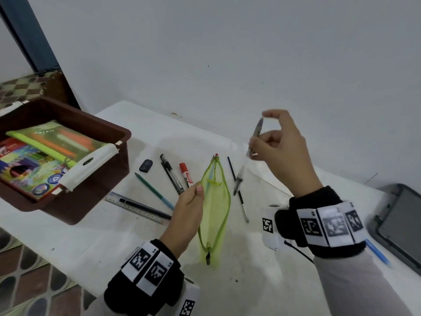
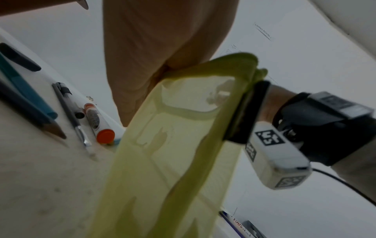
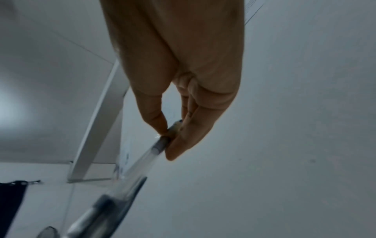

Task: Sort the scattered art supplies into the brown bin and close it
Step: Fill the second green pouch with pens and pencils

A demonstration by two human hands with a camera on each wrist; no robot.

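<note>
My left hand [image 1: 190,201] pinches one edge of an unzipped lime-green mesh pouch [image 1: 215,208], holding its mouth wide above the white table [image 1: 250,281]. In the left wrist view the same pouch [image 2: 173,153] hangs below the palm. My right hand [image 1: 276,142] is raised to the right of the pouch and pinches the top end of a clear pen [image 1: 248,153], which hangs tip-down beside the pouch opening. The right wrist view shows fingertips [image 3: 179,145] clamped on the pen [image 3: 130,173]. The open brown bin [image 1: 107,124] stands at the left, with a colouring book and a green pouch inside.
On the table between bin and pouch lie a black eraser [image 1: 145,165], a teal pencil [image 1: 153,190], a black pen [image 1: 172,173], a red marker [image 1: 187,174], a metal ruler [image 1: 136,207] and a dark pencil [image 1: 145,206]. A thin brush [image 1: 238,190] lies right of the pouch. A grey lid [image 1: 401,224] sits far right.
</note>
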